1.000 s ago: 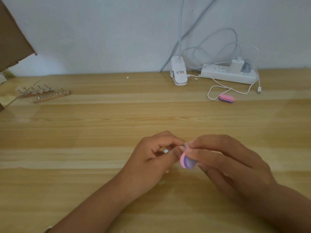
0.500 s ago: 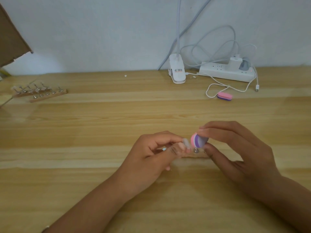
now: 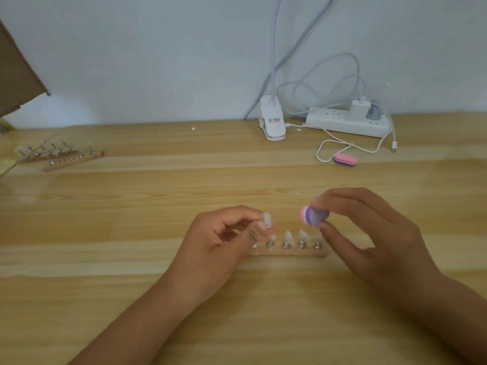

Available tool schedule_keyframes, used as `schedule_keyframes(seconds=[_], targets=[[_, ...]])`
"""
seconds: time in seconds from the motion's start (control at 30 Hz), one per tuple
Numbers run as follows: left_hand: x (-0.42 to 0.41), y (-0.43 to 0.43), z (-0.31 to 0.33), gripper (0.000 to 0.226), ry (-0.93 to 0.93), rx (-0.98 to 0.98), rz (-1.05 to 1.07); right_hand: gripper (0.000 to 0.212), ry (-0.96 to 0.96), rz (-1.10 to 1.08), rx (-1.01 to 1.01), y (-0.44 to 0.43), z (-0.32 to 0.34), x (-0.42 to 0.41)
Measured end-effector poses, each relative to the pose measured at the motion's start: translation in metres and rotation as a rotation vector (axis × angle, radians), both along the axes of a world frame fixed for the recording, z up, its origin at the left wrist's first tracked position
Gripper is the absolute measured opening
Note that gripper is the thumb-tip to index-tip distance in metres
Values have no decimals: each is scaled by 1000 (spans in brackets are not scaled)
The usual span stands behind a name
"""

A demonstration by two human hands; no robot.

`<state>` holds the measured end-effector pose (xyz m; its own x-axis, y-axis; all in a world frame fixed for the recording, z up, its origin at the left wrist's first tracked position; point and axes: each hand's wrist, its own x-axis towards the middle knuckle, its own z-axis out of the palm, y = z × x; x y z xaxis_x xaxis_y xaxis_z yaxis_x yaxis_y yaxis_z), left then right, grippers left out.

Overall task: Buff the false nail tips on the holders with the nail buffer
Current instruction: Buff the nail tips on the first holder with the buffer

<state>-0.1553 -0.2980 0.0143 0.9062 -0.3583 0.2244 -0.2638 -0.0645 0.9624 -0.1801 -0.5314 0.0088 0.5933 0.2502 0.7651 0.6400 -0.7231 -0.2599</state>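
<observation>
Right hand (image 3: pixel 369 233) pulled buffer (image 3: pixel 315 216) off nail tip (image 3: pixel 266 220) (left hand (image 3: pixel 218 246) pinching).

No legible text; small printed label (image 3: pixel 274 119) on the white lamp clip (image 3: pixel 272 131) too blurred

Clip lamp (image 3: pixel 272 122), white power strip (image 3: pixel 340 125), looped cable (image 3: pixel 318 154), cardboard (image 3: pixel 15 75), wooden table (image 3: pixel 131 206)

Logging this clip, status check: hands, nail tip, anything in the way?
Left hand pinches one nail tip above the wooden strip. Right hand holds the buffer, apart from the tip. Nothing between them.
</observation>
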Motion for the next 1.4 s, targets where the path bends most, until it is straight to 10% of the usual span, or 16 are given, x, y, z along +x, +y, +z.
schedule_keyframes(seconds=[0.27, 0.87, 1.13, 1.4], targets=[[15, 13, -9, 7, -21, 205, 5, 25, 502, -336, -137, -39, -8, 19], [14, 10, -10, 23, -193, 469, 49, 37, 569, -60, -335, -15, 16, -4], [22, -18, 0, 76, -301, 633, 89, 21, 710, -58, -288, -43, 7, 8], [41, -124, 16, 21, -921, 683, 0, 15, 627, -522, 27, -148, 29, -12]])
